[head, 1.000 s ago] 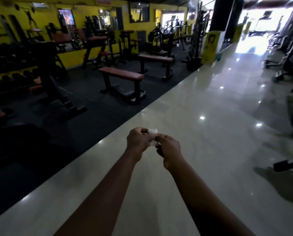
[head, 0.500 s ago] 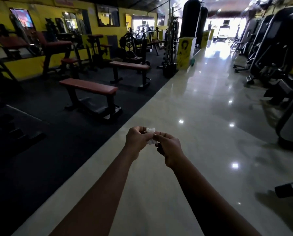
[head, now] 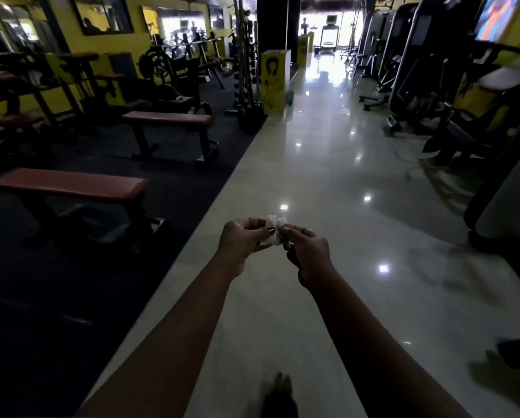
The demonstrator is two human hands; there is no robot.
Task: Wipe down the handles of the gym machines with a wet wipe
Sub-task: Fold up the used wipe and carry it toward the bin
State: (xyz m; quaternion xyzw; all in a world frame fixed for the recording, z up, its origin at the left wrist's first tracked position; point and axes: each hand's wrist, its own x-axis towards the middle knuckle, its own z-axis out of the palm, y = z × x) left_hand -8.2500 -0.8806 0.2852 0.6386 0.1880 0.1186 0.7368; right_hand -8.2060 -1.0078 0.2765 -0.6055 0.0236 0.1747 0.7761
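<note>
A small crumpled white wet wipe is held out in front of me over the shiny tiled aisle. My left hand pinches its left side and my right hand pinches its right side, fingertips almost meeting. Black gym machines line the right side of the aisle, well beyond my reach. No machine handle is near either hand.
Two red-padded flat benches stand on the dark rubber mat at left. A yellow pillar and a weight rack sit ahead at the mat's edge. A machine base juts in at right. My foot shows below.
The view has swung right and moved forward along the aisle, bringing the right-hand machines into sight. Both hands still hold the wipe and have drawn slightly apart.
</note>
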